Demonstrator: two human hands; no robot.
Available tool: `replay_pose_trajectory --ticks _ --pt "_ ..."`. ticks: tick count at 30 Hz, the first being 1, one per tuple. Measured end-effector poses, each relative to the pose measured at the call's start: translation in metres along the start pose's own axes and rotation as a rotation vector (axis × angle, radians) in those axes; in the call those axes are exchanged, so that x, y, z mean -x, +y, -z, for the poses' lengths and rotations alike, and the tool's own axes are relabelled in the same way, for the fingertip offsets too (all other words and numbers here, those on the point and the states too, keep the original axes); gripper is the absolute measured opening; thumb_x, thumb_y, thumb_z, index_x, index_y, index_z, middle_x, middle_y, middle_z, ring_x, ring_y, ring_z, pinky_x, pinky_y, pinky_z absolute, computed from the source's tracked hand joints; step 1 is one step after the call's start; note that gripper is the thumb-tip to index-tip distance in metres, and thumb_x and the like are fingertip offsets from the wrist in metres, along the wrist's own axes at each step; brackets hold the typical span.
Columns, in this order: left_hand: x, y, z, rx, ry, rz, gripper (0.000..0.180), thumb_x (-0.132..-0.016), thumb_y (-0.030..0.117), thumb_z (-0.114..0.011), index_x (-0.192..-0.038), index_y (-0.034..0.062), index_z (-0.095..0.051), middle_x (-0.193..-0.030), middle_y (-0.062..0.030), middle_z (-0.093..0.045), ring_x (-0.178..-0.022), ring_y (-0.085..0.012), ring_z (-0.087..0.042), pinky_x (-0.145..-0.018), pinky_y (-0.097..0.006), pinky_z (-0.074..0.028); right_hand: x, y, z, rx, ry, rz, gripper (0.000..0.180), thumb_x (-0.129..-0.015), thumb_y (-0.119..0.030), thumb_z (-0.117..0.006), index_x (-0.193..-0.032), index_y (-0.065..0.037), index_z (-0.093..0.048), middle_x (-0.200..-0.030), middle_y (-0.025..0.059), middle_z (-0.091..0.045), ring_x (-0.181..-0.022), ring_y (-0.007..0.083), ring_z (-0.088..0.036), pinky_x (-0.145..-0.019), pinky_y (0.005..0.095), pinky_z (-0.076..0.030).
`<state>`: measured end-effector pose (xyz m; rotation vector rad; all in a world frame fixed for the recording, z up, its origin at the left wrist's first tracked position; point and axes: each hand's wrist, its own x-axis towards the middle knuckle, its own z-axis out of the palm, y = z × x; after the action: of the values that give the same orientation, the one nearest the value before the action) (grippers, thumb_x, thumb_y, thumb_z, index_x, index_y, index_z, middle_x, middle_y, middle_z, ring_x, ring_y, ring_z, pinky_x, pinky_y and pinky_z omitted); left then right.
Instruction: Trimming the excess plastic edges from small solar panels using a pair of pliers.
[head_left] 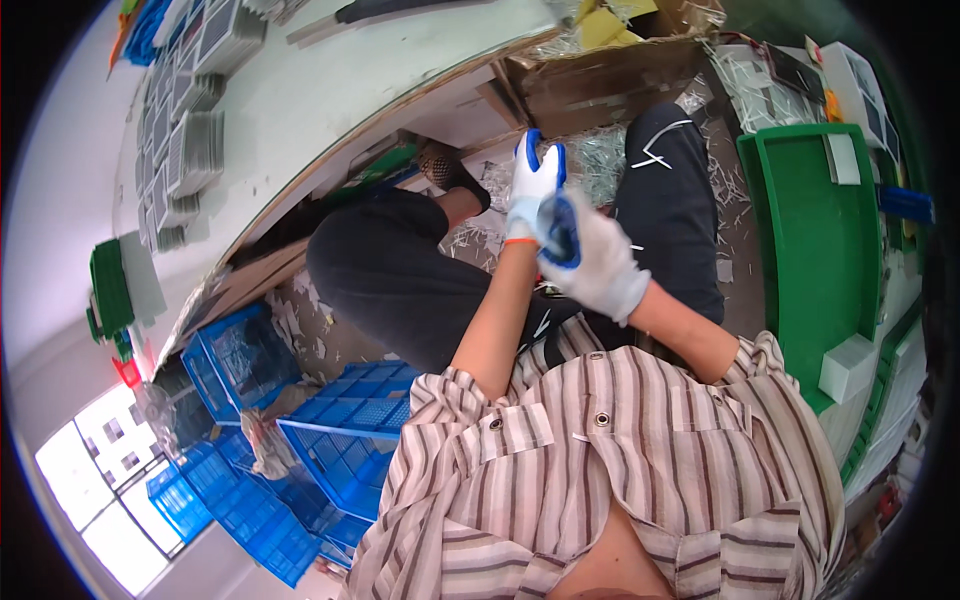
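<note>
My left hand (537,185) is raised in front of my lap in a white work glove with blue fingertips and an orange-edged cuff. Two of its fingers show, stretched up and apart, with nothing visible between them. Close against its wrist and glove cuff is my right hand (597,260), in a similar white glove with blue on the finger side. Motion blurs the right hand, so whether its fingers grip the cuff cannot be made out. Below both hands are my dark trousers (390,265), with white paper strips on the right knee.
Stacks of grey-white cards (195,150) line the white table (330,130) at left. A green tray (765,240) stands at right, holding a white box (847,368). Blue crates (340,450) sit at lower left. Paper shreds (600,160) cover the floor near a cardboard box (600,90).
</note>
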<state>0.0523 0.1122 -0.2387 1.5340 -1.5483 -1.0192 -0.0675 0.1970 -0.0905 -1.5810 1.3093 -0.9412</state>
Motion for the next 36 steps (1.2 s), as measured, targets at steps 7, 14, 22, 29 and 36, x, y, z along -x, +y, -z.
replay_pose_trajectory --ticks 7,14,22,29,36 --pt "0.005 0.073 0.002 -0.845 0.006 0.142 0.057 -0.077 0.035 -0.061 -0.127 0.0133 -0.047 -0.132 -0.0162 -0.043 -0.123 -0.037 -0.038 -0.1 -0.056 -0.026 -0.024 0.046 0.021 0.488 0.003 0.411 0.037 -0.067 -0.005 -0.066 -0.103 -0.005 -0.059 -0.084 0.0115 -0.059 -0.071 0.029 -0.06 -0.065 0.0352 -0.049" --pt "0.012 0.058 -0.002 -0.958 -0.304 0.018 0.048 -0.074 0.034 -0.061 -0.117 0.0135 -0.057 -0.123 -0.016 -0.047 -0.121 -0.0381 -0.038 -0.104 -0.059 -0.021 -0.017 0.082 0.017 -1.073 -0.325 -0.583 0.023 -0.071 0.001 -0.057 -0.093 -0.003 -0.062 -0.083 0.0031 -0.061 -0.077 0.0114 -0.059 -0.07 0.0243 -0.048" --pt "0.023 -0.006 -0.025 -0.796 -0.302 -0.12 0.029 -0.073 0.033 -0.06 -0.092 0.0116 -0.062 -0.094 -0.0111 -0.059 -0.088 -0.0316 -0.058 -0.074 -0.042 -0.043 -0.029 0.064 0.009 0.167 -0.181 -0.071 0.027 -0.072 -0.019 -0.065 -0.095 -0.007 -0.059 -0.078 0.0134 -0.062 -0.072 0.023 -0.064 -0.067 0.0357 -0.05" --pt "0.029 0.05 -0.022 -0.559 -0.58 0.018 0.049 -0.078 0.027 -0.06 -0.123 0.0137 -0.049 -0.127 -0.0274 -0.045 -0.105 -0.0442 -0.054 -0.088 -0.043 -0.045 -0.035 0.056 -0.002 0.435 -0.164 0.255 0.018 -0.079 -0.027 -0.06 -0.079 -0.01 -0.062 -0.066 0.0166 -0.061 -0.064 0.0353 -0.061 -0.061 0.0453 -0.048" --pt "0.023 0.042 -0.035 0.672 -0.479 0.255 0.045 -0.085 0.017 -0.062 -0.125 0.0007 -0.05 -0.121 -0.0141 -0.056 -0.113 -0.0217 -0.054 -0.099 -0.031 -0.038 -0.001 0.026 -0.019 0.343 -0.216 0.463 0.014 -0.072 -0.018 -0.065 -0.082 -0.008 -0.062 -0.069 0.0095 -0.061 -0.066 0.0263 -0.062 -0.064 0.0376 -0.048"
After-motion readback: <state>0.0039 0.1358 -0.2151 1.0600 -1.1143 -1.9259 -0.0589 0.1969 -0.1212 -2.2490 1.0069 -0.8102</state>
